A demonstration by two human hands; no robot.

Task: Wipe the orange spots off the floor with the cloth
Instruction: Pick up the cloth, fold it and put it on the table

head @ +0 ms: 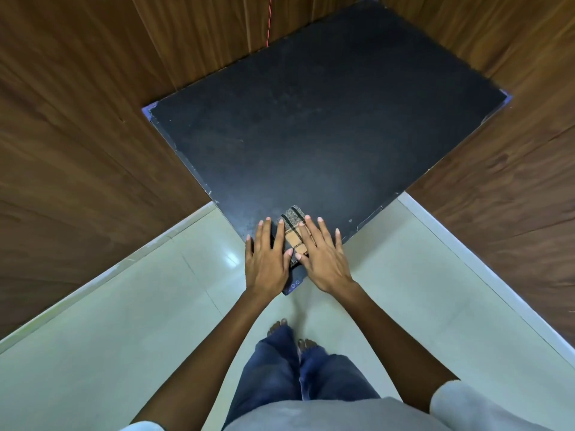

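Observation:
A folded checked cloth (292,227), grey and tan with black stripes, lies on the near corner of a black table (311,135). My left hand (267,259) hovers flat just left of the cloth, fingers spread. My right hand (323,256) is spread over the cloth's right side, its fingers partly covering it; I cannot tell whether it presses on the cloth. Neither hand grips anything. The pale tiled floor (124,321) shows below; no orange spots are visible on it in this view.
Dark wood-panelled walls (77,135) close in the table on the left, back and right. A thin red cord (269,20) hangs at the back wall. My bare feet (278,326) and blue jeans stand on the floor just before the table corner.

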